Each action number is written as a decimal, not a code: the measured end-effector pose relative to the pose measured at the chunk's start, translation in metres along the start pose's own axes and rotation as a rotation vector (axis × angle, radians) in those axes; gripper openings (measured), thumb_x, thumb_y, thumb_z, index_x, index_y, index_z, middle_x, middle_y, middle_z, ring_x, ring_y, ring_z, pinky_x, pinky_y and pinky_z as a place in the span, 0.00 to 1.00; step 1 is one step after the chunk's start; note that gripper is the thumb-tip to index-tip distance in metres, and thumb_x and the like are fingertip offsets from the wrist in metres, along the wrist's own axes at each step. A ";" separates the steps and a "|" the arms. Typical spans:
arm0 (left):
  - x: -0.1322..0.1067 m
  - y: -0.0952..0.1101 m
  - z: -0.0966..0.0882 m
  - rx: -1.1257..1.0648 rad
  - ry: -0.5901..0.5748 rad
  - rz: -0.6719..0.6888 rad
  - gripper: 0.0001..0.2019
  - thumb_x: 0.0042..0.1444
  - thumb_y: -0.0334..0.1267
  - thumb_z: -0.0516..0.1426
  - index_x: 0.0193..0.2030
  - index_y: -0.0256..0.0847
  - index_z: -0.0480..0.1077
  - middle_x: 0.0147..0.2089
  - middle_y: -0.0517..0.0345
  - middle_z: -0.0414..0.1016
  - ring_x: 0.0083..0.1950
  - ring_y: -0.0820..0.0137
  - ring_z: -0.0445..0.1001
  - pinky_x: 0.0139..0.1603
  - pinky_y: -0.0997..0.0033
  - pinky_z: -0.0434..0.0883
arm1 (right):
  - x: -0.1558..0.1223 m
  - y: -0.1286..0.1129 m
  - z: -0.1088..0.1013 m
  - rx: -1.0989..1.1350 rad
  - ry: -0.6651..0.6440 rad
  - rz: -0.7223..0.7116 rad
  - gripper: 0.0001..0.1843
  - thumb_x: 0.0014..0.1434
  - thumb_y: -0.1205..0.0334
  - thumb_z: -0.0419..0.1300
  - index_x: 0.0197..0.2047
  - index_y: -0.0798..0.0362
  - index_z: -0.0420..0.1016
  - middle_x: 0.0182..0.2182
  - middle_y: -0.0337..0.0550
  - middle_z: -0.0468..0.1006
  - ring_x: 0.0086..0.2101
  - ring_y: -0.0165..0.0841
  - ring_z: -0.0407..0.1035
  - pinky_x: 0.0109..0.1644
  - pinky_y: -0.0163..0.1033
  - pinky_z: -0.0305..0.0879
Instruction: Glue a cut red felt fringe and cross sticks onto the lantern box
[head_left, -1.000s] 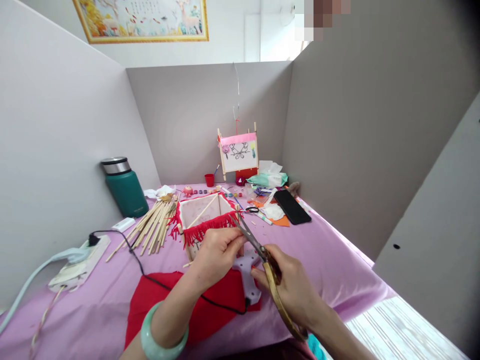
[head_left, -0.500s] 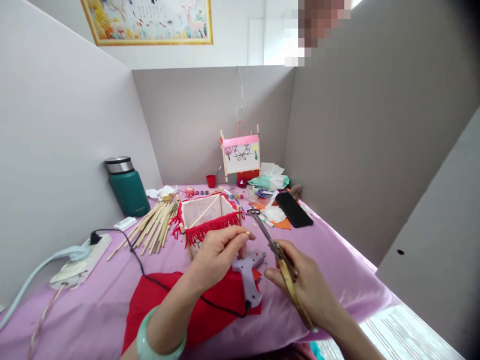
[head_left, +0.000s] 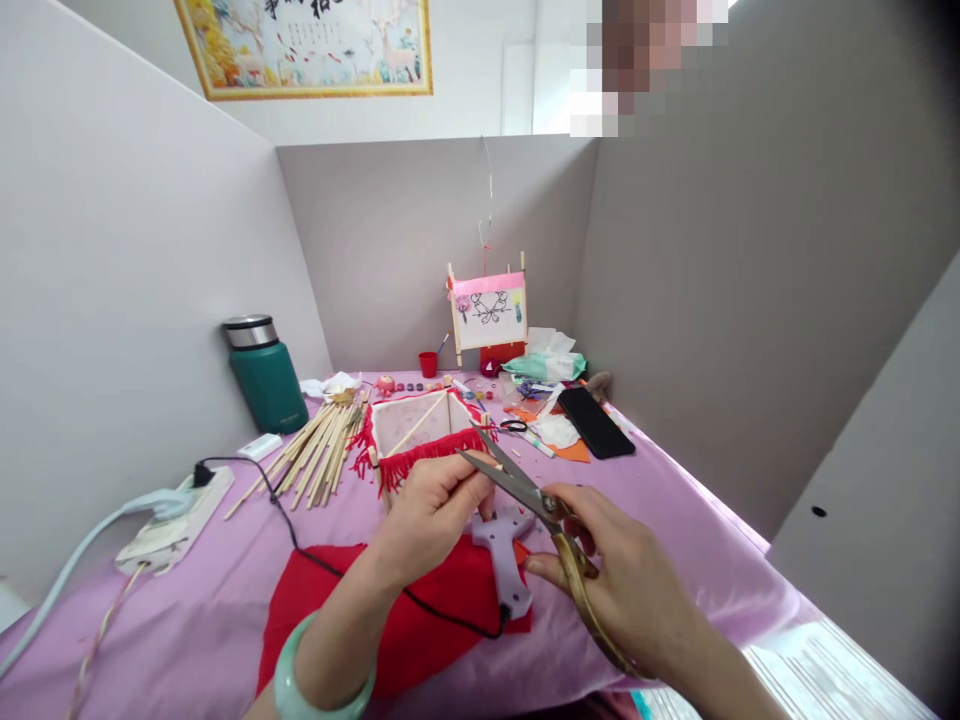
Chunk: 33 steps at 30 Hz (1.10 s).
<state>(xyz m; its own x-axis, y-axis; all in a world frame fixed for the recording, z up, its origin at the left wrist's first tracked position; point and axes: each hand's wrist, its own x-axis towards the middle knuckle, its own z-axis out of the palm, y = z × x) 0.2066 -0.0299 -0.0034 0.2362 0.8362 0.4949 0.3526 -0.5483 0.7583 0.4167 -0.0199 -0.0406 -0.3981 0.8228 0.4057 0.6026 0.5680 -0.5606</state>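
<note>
My right hand (head_left: pixel 622 570) grips a pair of scissors (head_left: pixel 551 505) with gold handles; the blades are spread and point to the upper left, close to my left fingertips. My left hand (head_left: pixel 439 510) is closed in a pinch on a small pale piece (head_left: pixel 499 466), whose tip looks like the end of a wooden stick; the fingers hide most of it. Just behind that hand stands a wooden-framed lantern (head_left: pixel 420 425) with white panels and red fringe, partly covered by it. A lilac glue gun (head_left: pixel 504 570) lies below my hands on red cloth (head_left: pixel 322 610).
Loose wooden sticks (head_left: pixel 319 455) lie left of the lantern, near a green bottle (head_left: pixel 268 385) and a power strip (head_left: pixel 176 530). The black cord crosses the cloth. At right are a phone (head_left: pixel 596 422) and paper scraps. Another lantern (head_left: pixel 489 315) hangs behind. Grey partitions (head_left: pixel 750 250) enclose the table.
The scissor blades have opened and swung left to my left fingertips. My left hand keeps its pinch. The whole view has shifted slightly.
</note>
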 end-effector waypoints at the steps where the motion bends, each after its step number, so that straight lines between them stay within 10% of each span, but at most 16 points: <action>1: 0.000 0.001 0.000 0.011 -0.003 0.001 0.16 0.65 0.40 0.48 0.28 0.36 0.67 0.25 0.59 0.68 0.29 0.75 0.66 0.34 0.74 0.64 | 0.000 0.000 0.000 0.001 0.001 -0.001 0.23 0.53 0.45 0.63 0.47 0.46 0.65 0.36 0.39 0.72 0.33 0.32 0.68 0.36 0.38 0.66; 22: 0.003 0.011 0.003 -0.046 0.043 -0.019 0.13 0.62 0.38 0.51 0.28 0.37 0.70 0.24 0.60 0.69 0.28 0.76 0.66 0.33 0.76 0.64 | 0.001 0.001 0.001 0.090 0.081 -0.027 0.16 0.54 0.50 0.63 0.41 0.50 0.69 0.24 0.33 0.70 0.23 0.26 0.62 0.28 0.31 0.62; 33: 0.001 0.002 0.001 -0.079 0.073 -0.027 0.11 0.61 0.39 0.54 0.33 0.36 0.73 0.28 0.56 0.72 0.30 0.73 0.69 0.31 0.75 0.66 | 0.001 0.001 -0.013 -0.069 0.005 -0.055 0.23 0.54 0.47 0.63 0.50 0.46 0.67 0.38 0.40 0.74 0.33 0.31 0.69 0.37 0.38 0.67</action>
<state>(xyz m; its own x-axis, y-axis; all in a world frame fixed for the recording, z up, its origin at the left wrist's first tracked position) 0.2086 -0.0304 -0.0024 0.1596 0.8504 0.5013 0.2845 -0.5259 0.8016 0.4258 -0.0190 -0.0318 -0.4284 0.7904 0.4379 0.6261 0.6090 -0.4869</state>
